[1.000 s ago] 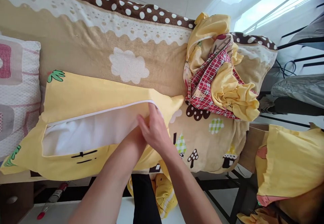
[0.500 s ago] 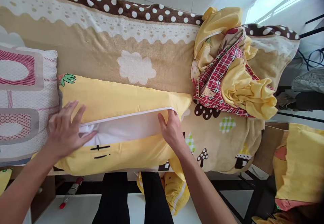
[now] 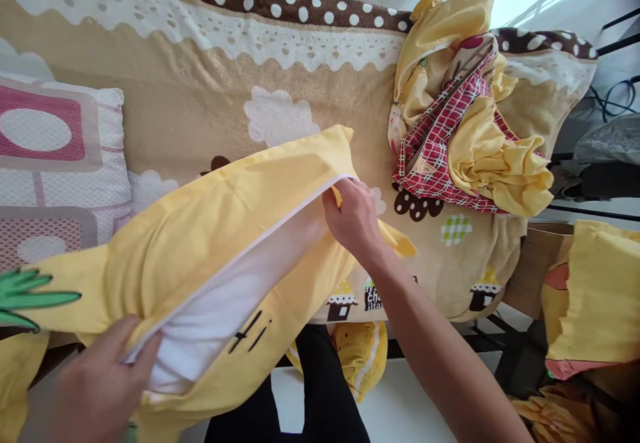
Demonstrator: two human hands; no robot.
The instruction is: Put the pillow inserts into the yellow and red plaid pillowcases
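A yellow pillowcase (image 3: pixel 200 236) with a green leaf print and black marks slants across the bed. Its long, white-edged opening gapes, and a white inner pillow (image 3: pixel 195 336) shows inside. My left hand (image 3: pixel 100 383), blurred, pinches the opening's upper edge at the lower left, thumb on the near side. At the other end of the opening, my right hand (image 3: pixel 353 219) is closed on the edge, its fingertips partly hidden under the fabric.
Beyond lies a beige patterned blanket (image 3: pixel 190 109). A pink-and-white pillow (image 3: pixel 113 143) is at left. Crumpled yellow and red-checked covers (image 3: pixel 445 149) are heaped at right. A yellow cushion (image 3: pixel 360 356) sits below the bed edge, and another yellow cover (image 3: pixel 605 289) hangs at far right.
My left hand has closed on the opening's edge and pulled that end toward me, down and left. The pillowcase has swung from level to slanted; my right hand has moved slightly up and right.
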